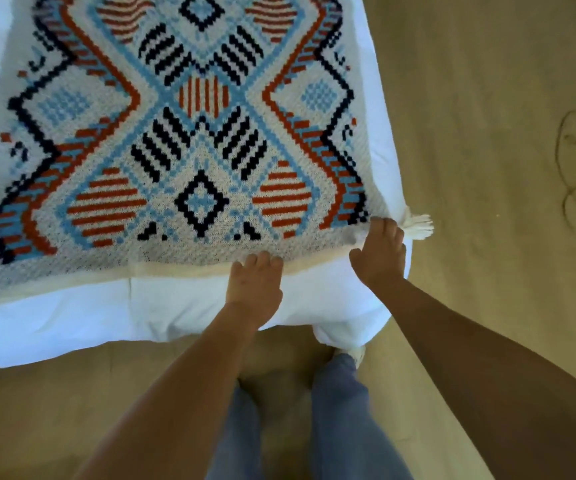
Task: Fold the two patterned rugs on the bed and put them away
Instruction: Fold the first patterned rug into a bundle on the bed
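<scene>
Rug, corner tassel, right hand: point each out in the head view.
rug [175, 133], head view, centre of the woven pattern
tassel [418, 225], head view, white fringe strands
right hand [380, 254], head view, back of the hand

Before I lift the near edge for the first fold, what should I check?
1. Rug lies flat on the bed: ok.
2. Left hand on the near hem: ok.
3. Right hand at the near right corner, beside the tassel: ok.
4. Firm grip on the fabric: cannot tell.
5. Both rugs in view: not ok, only one shows.
</scene>
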{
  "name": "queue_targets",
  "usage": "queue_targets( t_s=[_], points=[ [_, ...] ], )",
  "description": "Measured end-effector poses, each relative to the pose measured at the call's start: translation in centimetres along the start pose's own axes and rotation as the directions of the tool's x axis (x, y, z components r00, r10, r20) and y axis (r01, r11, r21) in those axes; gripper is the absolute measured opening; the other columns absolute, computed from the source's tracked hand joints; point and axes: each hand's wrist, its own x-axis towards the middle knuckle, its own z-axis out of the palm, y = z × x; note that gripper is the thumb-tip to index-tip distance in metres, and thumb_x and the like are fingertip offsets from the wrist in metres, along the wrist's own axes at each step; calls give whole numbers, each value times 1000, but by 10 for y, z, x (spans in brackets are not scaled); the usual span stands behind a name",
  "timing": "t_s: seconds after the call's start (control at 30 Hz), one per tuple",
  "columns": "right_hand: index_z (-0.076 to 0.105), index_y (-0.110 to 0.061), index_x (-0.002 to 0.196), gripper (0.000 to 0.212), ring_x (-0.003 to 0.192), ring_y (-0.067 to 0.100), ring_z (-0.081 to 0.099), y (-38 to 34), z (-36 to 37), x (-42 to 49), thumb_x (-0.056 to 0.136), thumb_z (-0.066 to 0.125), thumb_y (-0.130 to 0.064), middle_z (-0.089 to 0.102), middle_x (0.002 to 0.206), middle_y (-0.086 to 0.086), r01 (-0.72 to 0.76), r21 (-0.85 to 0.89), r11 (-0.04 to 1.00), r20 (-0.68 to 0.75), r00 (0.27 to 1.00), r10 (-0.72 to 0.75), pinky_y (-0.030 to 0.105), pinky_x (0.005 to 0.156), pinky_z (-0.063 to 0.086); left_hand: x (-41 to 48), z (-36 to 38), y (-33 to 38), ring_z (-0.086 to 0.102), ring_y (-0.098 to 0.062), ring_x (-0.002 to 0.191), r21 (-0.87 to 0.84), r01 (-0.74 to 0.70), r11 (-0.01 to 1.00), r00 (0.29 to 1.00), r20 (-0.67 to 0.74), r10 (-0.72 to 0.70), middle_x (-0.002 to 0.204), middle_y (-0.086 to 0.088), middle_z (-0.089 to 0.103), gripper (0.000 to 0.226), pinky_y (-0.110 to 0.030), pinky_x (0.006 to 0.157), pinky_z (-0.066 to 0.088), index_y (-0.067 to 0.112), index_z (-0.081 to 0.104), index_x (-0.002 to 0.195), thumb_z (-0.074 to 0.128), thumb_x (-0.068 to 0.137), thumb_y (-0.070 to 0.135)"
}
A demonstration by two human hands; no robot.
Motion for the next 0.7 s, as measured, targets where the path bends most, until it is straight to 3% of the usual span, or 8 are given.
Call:
queue_targets(
  t_s=[0.07, 0.1, 0.2, 0.27, 0.37, 0.43, 0.57, 0.7],
  points=[
    [17, -3, 141, 77, 135, 35, 24, 22, -5, 23, 84, 62, -28, 25, 146, 19, -75, 6, 997, 82, 994, 74, 44, 106, 30, 17, 3, 33, 42, -28, 116, -10, -40, 999, 999, -34, 40, 131, -10, 41, 44, -38, 94, 36, 12, 33, 131, 45, 90, 20],
    [19, -2, 140, 76, 134, 35, 27, 30, -6, 33, 85, 61, -33, 30, 144, 20, -75, 25, 997, 120, 990, 71, 45, 104, 31, 27, 5, 51, 41, -28, 117, -7, -47, 999, 998, -47, 46, 132, -10, 40, 46, -39, 94, 36, 13, 31, 133, 46, 90, 21],
    [48, -5, 104, 27, 107, 37, 54, 44, -5, 47, 88, 53, -26, 59, 111, 19, 106, 106, 989, 171, 977, -123, 40, 82, 40, 55, 14, 96, 41, -28, 118, -16, 9, 1000, 999, -48, -10, 133, -10, 39, 57, -39, 93, 37, 16, 23, 139, 50, 90, 28],
    [52, -9, 93, 16, 97, 36, 58, 55, 2, 45, 90, 46, -23, 64, 103, 18, 185, 194, 963, 262, 937, -232, 35, 75, 40, 69, 19, 118, 45, -26, 111, -19, 104, 994, 991, -87, -106, 126, -9, 45, 57, -36, 89, 40, 20, 26, 139, 50, 88, 28],
    [58, -8, 99, 26, 100, 33, 57, 79, 12, 27, 92, 39, -26, 62, 110, 16, 98, 287, 953, 468, 854, -229, 32, 78, 41, 72, 25, 140, 50, -25, 107, 16, 158, 987, 986, -57, -157, 121, -7, 52, 41, -33, 86, 43, 19, 40, 129, 46, 88, 18],
    [58, -6, 104, 31, 103, 33, 56, 100, 16, 26, 94, 37, -26, 60, 114, 17, 116, 272, 955, 513, 822, -246, 33, 81, 41, 69, 29, 155, 45, -28, 114, -44, 167, 985, 986, 3, -167, 127, -11, 48, 36, -35, 90, 41, 14, 39, 126, 42, 91, 15],
    [54, -4, 107, 28, 104, 31, 55, 122, 12, 39, 93, 41, -24, 58, 114, 16, 175, 315, 933, 546, 770, -329, 33, 82, 42, 63, 23, 174, 46, -27, 113, -88, 276, 957, 960, -14, -278, 125, -8, 51, 35, -36, 88, 40, 14, 44, 123, 42, 87, 16],
    [52, -7, 108, 37, 101, 27, 55, 122, -14, 62, 87, 53, -38, 56, 109, 11, 245, 337, 909, 483, 784, -390, 35, 80, 46, 83, -6, 186, 49, -26, 107, -255, 376, 891, 917, -35, -398, 117, -7, 55, 34, -36, 85, 37, 13, 47, 117, 44, 85, 21]
  ],
)
